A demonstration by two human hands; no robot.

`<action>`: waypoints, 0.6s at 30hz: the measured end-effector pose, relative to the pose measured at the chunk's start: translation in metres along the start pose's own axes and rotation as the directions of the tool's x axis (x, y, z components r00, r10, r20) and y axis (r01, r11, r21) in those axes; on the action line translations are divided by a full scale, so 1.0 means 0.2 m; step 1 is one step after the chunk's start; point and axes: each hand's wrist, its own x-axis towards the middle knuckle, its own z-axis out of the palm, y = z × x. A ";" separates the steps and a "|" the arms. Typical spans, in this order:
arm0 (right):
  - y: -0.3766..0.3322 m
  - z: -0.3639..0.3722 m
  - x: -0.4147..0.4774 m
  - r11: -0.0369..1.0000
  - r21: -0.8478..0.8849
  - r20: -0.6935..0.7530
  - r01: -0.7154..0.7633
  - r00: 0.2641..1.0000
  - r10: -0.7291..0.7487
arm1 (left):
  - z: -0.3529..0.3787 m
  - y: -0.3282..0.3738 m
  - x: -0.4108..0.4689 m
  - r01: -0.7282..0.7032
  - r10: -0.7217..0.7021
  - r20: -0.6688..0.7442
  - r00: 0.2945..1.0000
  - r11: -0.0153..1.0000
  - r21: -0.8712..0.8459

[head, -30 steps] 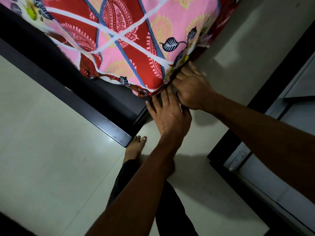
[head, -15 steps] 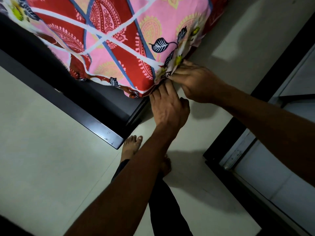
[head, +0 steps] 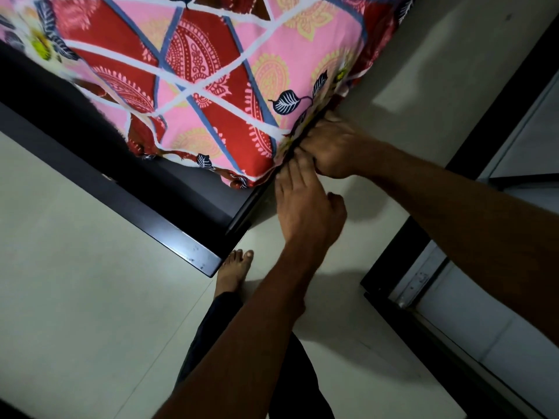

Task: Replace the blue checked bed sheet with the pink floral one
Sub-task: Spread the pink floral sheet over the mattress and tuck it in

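The pink floral sheet (head: 211,86), patterned with red paisley and dark leaves, covers the mattress corner at the top of the view. My right hand (head: 332,149) is at the corner's right side with its fingers curled into the sheet's lower edge, fingertips hidden under the mattress. Just below it, my left hand (head: 305,207) lies with straight fingers pressed against the sheet's edge at the corner and the thumb sticking out. No blue checked sheet is in view.
The dark bed frame (head: 169,234) juts out below the mattress, its corner close to my bare foot (head: 234,270). Pale floor tiles (head: 75,313) lie all around. A dark-framed door or cabinet (head: 423,285) stands at the right.
The view has come closer to the corner. My right hand has pushed further in along the mattress's right side and curled its fingers. My left hand stays just below it at the sheet's edge.
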 end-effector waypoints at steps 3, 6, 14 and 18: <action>0.04 -0.03 0.01 0.990 0.138 0.144 0.002 0.989 -0.022 | 0.01 -0.02 0.10 0.060 -0.063 0.047 0.997 0.997 0.056; 0.09 -0.07 -0.03 0.981 0.193 0.165 0.007 0.986 -0.039 | 0.01 0.02 0.14 0.073 -0.083 0.128 0.988 0.994 0.080; 0.24 -0.14 -0.14 0.954 0.154 0.234 -0.257 0.948 0.217 | 0.01 0.15 0.24 0.250 -0.253 0.187 0.949 0.967 0.044; 0.28 -0.14 -0.04 0.970 0.030 0.318 -0.243 0.922 0.221 | -0.04 0.07 0.19 0.156 -0.161 0.148 0.976 0.987 0.048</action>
